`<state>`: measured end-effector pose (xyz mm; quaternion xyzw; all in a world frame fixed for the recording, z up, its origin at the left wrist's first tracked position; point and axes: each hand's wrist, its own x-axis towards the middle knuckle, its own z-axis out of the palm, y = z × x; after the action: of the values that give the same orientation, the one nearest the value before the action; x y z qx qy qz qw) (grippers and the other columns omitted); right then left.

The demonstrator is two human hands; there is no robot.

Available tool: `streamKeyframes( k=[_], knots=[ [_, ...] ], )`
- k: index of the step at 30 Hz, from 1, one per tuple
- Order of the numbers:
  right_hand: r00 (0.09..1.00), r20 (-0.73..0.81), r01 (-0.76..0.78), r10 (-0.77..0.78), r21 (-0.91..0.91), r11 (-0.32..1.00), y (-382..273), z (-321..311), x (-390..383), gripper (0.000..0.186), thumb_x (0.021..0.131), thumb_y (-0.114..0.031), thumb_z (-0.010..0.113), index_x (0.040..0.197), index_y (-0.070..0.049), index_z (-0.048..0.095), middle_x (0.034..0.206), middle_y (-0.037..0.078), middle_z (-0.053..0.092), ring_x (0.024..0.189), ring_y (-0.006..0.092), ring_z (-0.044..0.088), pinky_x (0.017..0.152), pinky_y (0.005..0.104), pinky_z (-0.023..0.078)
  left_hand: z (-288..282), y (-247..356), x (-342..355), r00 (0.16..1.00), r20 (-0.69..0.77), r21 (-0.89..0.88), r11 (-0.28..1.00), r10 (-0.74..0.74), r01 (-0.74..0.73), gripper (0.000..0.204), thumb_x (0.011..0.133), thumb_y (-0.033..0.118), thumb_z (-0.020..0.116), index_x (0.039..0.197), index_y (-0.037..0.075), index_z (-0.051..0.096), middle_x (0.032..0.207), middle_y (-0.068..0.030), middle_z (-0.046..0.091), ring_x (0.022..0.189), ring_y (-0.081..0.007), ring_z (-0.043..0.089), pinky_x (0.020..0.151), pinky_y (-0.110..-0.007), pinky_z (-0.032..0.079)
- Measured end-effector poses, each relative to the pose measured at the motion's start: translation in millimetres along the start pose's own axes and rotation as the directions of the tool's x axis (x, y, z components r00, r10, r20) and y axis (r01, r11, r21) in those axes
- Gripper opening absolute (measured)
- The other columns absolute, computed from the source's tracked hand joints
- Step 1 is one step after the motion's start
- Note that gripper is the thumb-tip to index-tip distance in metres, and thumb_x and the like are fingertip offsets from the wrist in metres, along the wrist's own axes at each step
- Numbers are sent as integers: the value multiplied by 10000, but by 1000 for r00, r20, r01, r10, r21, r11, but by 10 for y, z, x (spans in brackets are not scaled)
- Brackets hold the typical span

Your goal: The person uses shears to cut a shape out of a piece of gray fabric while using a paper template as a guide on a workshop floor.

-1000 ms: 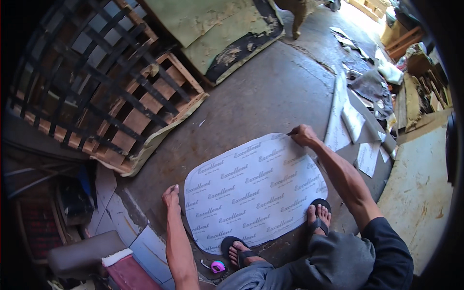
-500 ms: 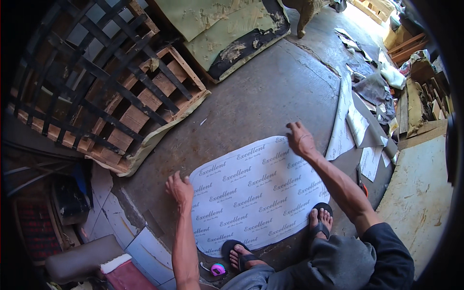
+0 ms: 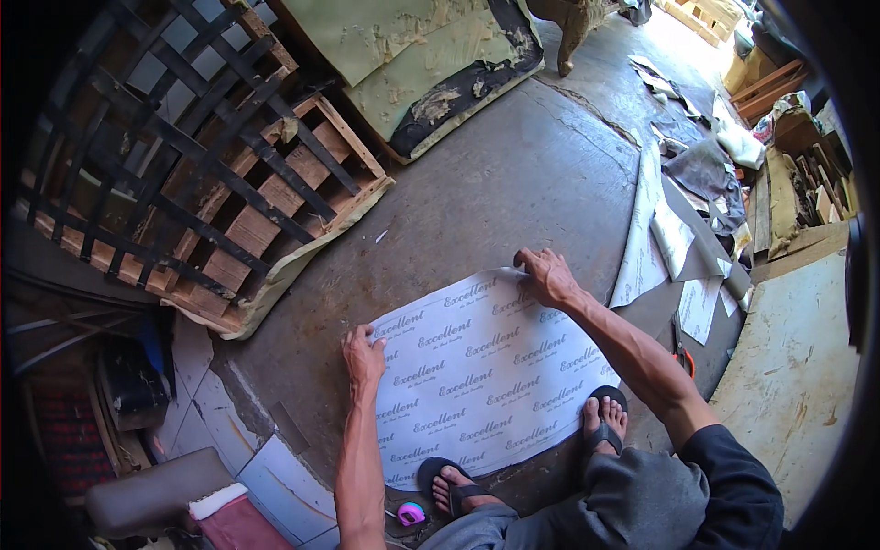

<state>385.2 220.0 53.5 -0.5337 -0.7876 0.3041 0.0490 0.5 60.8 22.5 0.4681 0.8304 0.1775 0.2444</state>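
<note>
A white printed sheet [image 3: 477, 385] with rounded corners lies on the floor before me, its far edge slightly raised. At its far left corner, my left hand [image 3: 363, 357] pinches the edge between thumb and fingers. My right hand [image 3: 548, 279] has its fingers bent over the far right part of the same edge. Both my sandalled feet rest at the sheet's near edge. Beside my left foot sits a pink tape measure [image 3: 411, 514]. Scissors with orange handles [image 3: 685, 356] lie on the floor, right of my right forearm.
A wooden frame with black webbing [image 3: 247, 174] stands at the far left, next to a worn pale green panel [image 3: 412, 73]. Cut sheet scraps [image 3: 683, 211] are heaped at the right, beside a pale board [image 3: 788, 367]. A brown padded piece [image 3: 160, 490] is at lower left.
Both hands have closed on the sheet's far edge, the right hand moving left and nearer, the left hand moving right. The far edge has lifted and shifted a little.
</note>
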Motion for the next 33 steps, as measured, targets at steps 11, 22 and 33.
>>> streamKeyframes(
  k=[11, 22, 33],
  knots=[
    [999, -17, 43, -39, 484, 874, -143, -481, -480, 249, 886, -204, 696, 1069, -38, 667, 911, 102, 695, 871, 184, 658, 776, 330, 505, -254, -542, -17, 990, -66, -652, 746, 124, -137, 351, 865, 175, 714, 1156, 30, 582, 1174, -124, 565, 1061, -224, 546, 854, -382, 480],
    [973, 166, 36, -161, 579, 814, -99, -678, -477, 285, 895, -268, 707, 1080, -53, 689, 940, 48, 708, 854, 142, 648, 791, 312, 512, -65, 140, -364, 996, -55, 27, 997, 70, -69, 450, 764, 124, 786, 1125, -21, 561, 1130, -226, 550, 1083, -394, 522, 936, -465, 430],
    [859, 476, -89, -187, 498, 862, -40, -1078, -944, 361, 837, -362, 759, 1044, -68, 727, 885, 50, 721, 851, 139, 650, 795, 310, 497, -479, -78, -959, 983, 53, -507, 853, 176, -125, 144, 905, -4, 541, 1036, 10, 597, 924, -107, 648, 872, -175, 638, 772, -297, 499]
  ],
)
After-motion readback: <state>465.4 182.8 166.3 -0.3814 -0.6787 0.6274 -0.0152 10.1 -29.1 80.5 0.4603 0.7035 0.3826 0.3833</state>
